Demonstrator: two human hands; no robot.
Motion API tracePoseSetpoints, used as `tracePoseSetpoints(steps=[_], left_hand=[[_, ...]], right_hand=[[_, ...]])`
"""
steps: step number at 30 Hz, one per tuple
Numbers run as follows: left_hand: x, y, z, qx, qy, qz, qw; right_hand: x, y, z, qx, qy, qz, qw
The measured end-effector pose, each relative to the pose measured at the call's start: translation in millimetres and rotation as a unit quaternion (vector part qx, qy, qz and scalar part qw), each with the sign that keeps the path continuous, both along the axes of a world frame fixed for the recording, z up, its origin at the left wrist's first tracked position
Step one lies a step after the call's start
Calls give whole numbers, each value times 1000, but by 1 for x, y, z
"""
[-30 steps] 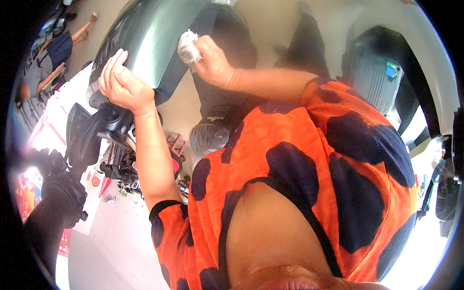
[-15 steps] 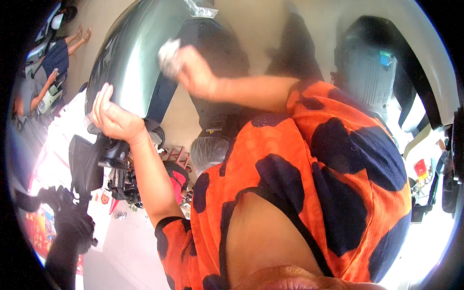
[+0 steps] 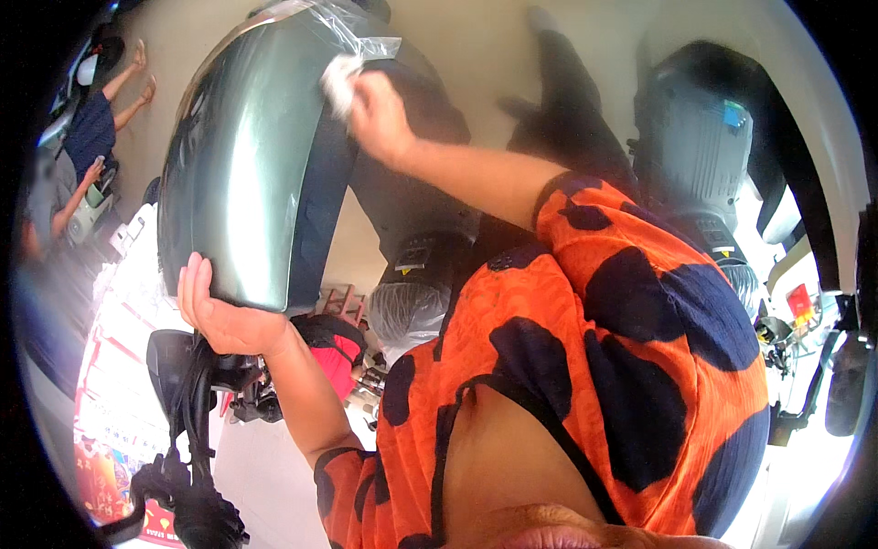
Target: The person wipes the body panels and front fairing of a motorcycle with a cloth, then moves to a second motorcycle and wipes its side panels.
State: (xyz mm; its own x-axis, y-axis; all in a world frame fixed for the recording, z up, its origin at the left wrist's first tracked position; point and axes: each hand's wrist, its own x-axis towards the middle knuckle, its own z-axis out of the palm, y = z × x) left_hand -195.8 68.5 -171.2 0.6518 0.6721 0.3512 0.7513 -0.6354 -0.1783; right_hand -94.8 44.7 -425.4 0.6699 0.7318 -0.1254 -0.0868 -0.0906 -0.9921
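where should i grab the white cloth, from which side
Take the white cloth by its right side, probably coming from the right, where the right grip holds it: its bunched shape suits pinching, and its left faces the green panel.

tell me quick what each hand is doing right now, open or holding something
left hand: open, fingers extended at the lower end of the glossy dark green panel
right hand: closed, holding a crumpled white cloth
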Motion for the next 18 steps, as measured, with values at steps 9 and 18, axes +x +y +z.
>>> tracePoseSetpoints(steps=[9,18], left_hand=[[3,1,3,-1,-1,21,1000],[-2,-2,3,-13,14,67,998]], right_hand=[[0,37,-59,-255,272,-119,920],[11,39,-43,-333,301,-97,888]])
